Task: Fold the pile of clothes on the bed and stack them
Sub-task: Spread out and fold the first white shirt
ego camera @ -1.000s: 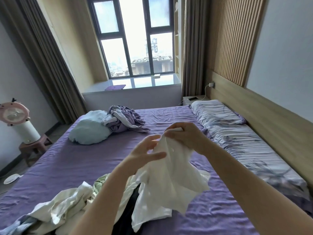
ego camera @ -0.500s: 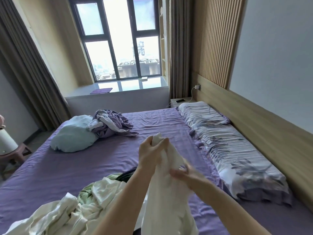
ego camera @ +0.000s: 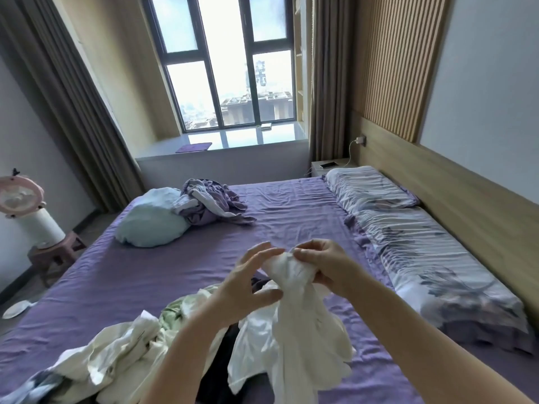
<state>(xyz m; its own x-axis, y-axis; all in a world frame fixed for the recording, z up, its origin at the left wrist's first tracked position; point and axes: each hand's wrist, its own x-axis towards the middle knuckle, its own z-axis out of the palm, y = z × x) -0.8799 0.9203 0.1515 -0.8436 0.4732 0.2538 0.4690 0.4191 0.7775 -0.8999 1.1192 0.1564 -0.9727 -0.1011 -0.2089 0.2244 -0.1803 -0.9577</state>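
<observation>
The right hand (ego camera: 323,266) clutches the bunched white garment (ego camera: 294,330) over the pile (ego camera: 122,354) on the bed (ego camera: 291,217), the left hand (ego camera: 245,290) with fingers spread, seemingly just touching it; best pinch two corners and shake it flat

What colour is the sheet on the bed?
Purple; the sheet shows best in the head view.

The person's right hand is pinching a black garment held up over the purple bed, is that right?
Not quite: the garment is white, not black. The head view shows the right hand pinching it, held up over the purple bed.
</observation>
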